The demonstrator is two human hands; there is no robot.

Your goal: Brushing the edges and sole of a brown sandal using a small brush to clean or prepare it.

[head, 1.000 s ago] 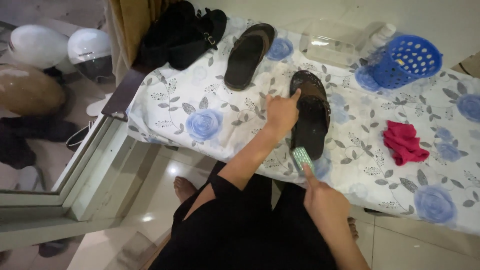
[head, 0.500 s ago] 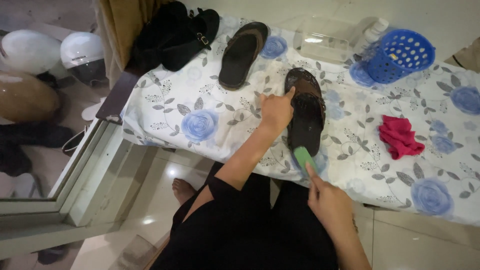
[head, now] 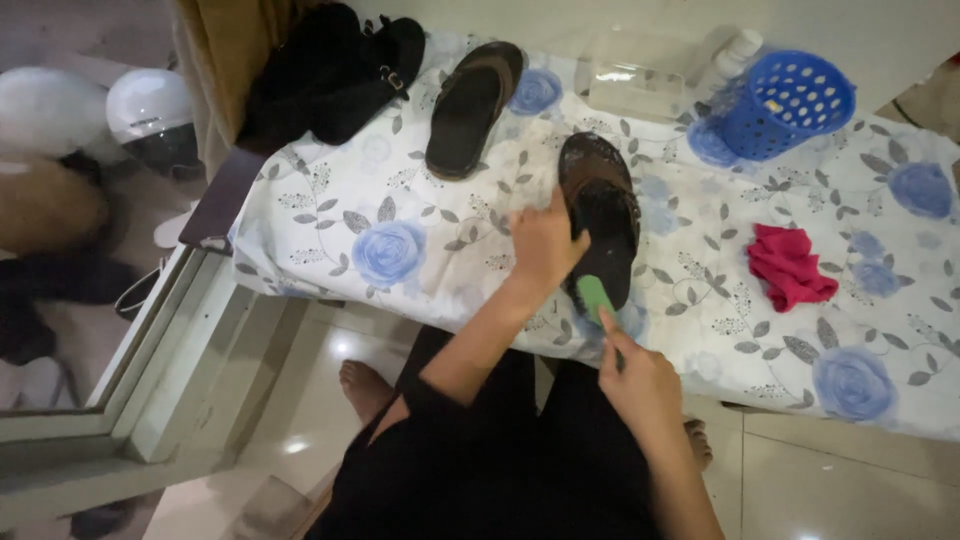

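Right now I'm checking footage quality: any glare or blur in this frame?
Head view: ceiling-light glare on the glossy floor tiles; the helmets at left look soft; the sandal and green brush in the right hand are sharp enough.

A table under a floral cloth [head: 400,250] carries two dark sandals [head: 600,215], a blue basket [head: 790,105], a red rag [head: 788,265] and black shoes [head: 340,75].

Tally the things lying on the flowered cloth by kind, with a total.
Brown sandals: 2
Green brush: 1
Blue basket: 1
Red cloth: 1
Clear plastic box: 1
White bottle: 1
Black bag: 1
Total: 8
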